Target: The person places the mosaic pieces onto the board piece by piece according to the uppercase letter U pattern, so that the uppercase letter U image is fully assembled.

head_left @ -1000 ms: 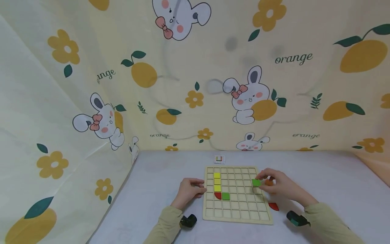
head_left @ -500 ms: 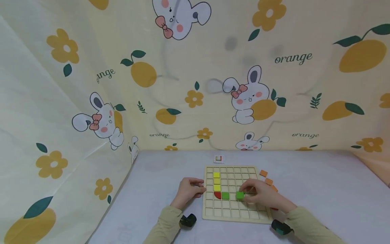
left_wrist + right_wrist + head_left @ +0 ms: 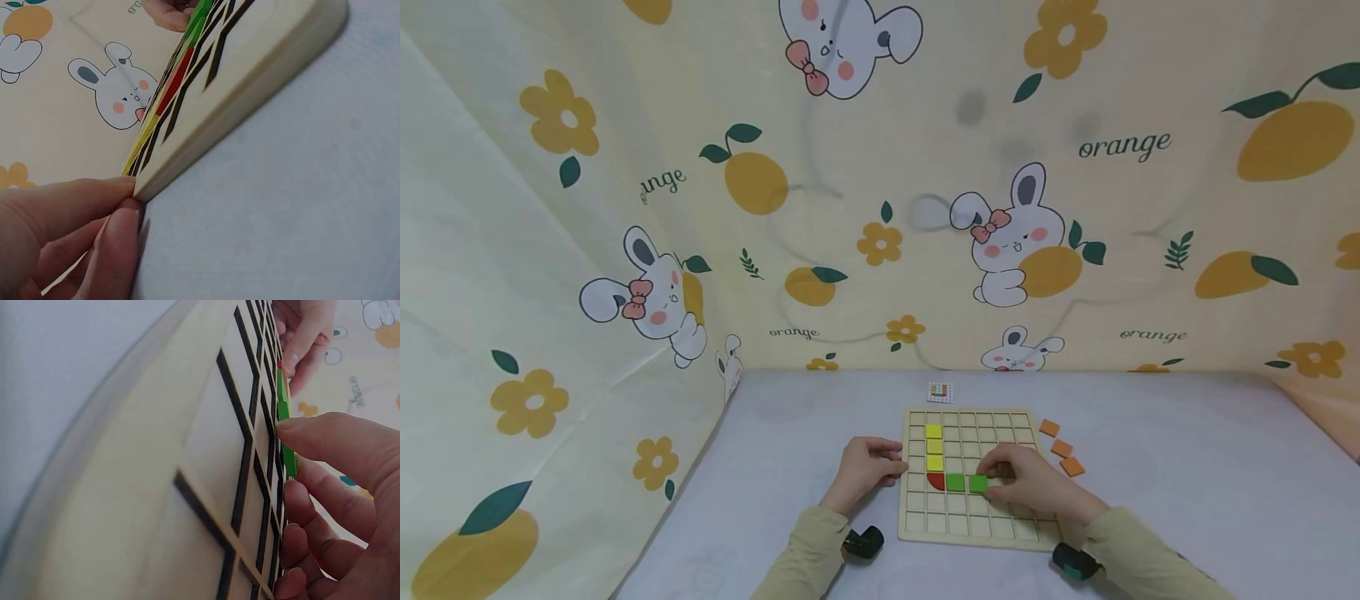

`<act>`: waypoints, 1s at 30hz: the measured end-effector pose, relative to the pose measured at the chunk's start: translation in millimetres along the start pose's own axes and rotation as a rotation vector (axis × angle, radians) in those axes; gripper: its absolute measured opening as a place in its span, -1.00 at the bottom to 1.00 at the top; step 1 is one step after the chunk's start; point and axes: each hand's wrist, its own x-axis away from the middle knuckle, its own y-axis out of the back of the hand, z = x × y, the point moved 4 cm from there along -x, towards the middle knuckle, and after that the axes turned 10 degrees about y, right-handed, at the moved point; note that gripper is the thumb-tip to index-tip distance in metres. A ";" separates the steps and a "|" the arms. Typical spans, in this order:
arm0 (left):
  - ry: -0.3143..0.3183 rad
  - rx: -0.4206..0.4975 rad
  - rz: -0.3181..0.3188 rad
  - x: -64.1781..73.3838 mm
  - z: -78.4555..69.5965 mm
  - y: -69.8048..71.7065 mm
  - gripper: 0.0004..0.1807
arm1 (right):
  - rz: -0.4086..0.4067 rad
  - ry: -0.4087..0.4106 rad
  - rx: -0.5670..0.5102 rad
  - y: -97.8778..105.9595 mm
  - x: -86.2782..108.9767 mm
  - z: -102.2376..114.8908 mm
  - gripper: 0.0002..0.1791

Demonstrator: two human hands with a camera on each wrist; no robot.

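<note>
Head view gives a pale wooden board [image 3: 958, 521], square and flat, scored by dark grooves into a grid; the left wrist view makes out its smooth, rounded corner and solid edge. Three yellow tiles [image 3: 934, 447] and one neighbouring green tile [image 3: 955, 482] are plain squares, while the red piece [image 3: 936, 481] has one curved side, like a quarter circle. Three square orange tiles [image 3: 1062, 448] lie loose on the whitish tabletop [image 3: 760, 500], off the board's right side. Behind, a cream backdrop [image 3: 850, 142] printed with rabbits, fruit and flowers shows soft creases.

Pinched in the right hand [image 3: 1028, 482], the held green tile [image 3: 977, 484] sits just right of its green neighbour; the grip is narrow, thumb and finger on the tile. I cannot tell whether it is seated in the cell beneath. The left hand [image 3: 862, 469] has a loose grip, digits resting against the board's left edge. The right forearm covers the board's near right corner, both sleeves [image 3: 808, 542] are cut off by the frame, and the small card [image 3: 940, 392] beyond the board is too tiny to read well.

Of the cells, the second column carries the yellow tiles with the red piece directly below, and the green neighbour fills the next cell rightward.
</note>
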 end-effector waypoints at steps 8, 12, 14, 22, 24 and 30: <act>0.003 0.000 0.000 0.2 -1.0 -0.9 -0.67 | -0.010 -0.001 0.026 -1.9 -1.9 0.4 -0.74; 0.008 -0.012 -0.010 0.3 -1.0 -1.2 -0.66 | -0.010 -0.001 0.020 -2.9 -3.5 3.6 -0.76; 0.009 -0.014 -0.011 0.4 -0.6 -1.2 -0.66 | -0.009 0.002 0.019 -3.1 -3.9 5.1 -0.77; -0.007 -0.005 -0.001 0.1 0.2 -0.8 -0.66 | -0.006 0.002 0.027 -4.2 -4.7 5.5 -0.76; -0.009 -0.002 0.002 0.0 0.3 -0.6 -0.66 | -0.006 -0.004 0.022 -3.6 -4.6 6.6 -0.76; -0.015 0.003 0.009 0.1 0.7 0.0 -0.66 | -0.011 -0.016 -0.009 6.2 1.7 13.0 -0.72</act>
